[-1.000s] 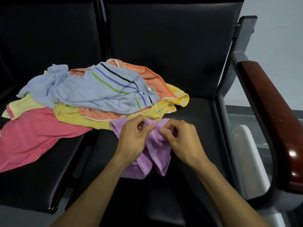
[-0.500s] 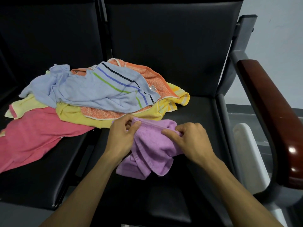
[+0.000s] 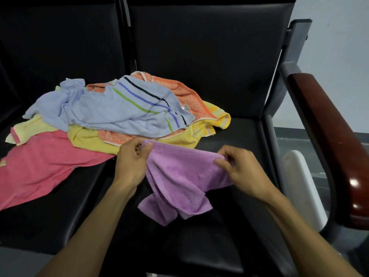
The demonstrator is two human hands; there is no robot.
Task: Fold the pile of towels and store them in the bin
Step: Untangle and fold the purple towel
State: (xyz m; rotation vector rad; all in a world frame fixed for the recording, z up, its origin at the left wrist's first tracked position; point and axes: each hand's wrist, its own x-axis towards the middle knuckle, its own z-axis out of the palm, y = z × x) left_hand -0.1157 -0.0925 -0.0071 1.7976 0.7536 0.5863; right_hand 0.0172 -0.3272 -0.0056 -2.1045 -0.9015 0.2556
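A purple towel [image 3: 180,176] hangs crumpled over the black seat, its top hem stretched between my hands. My left hand [image 3: 131,158] pinches the hem's left end. My right hand [image 3: 239,168] pinches the right end. Behind them lies the pile: a light blue striped towel [image 3: 119,108] on top, an orange towel [image 3: 179,92] and a yellow towel [image 3: 89,138] under it, and a pink towel [image 3: 40,166] spread to the left. The white rim of a bin [image 3: 299,186] shows to the right, below the armrest.
The towels lie on two black padded seats [image 3: 199,246] with tall backrests. A dark red wooden armrest [image 3: 329,136] on a grey metal frame borders the right seat. A gap runs between the two seats.
My hands have moved apart along the purple towel's top hem, the right one going further right. The towel is now spread wider between them.
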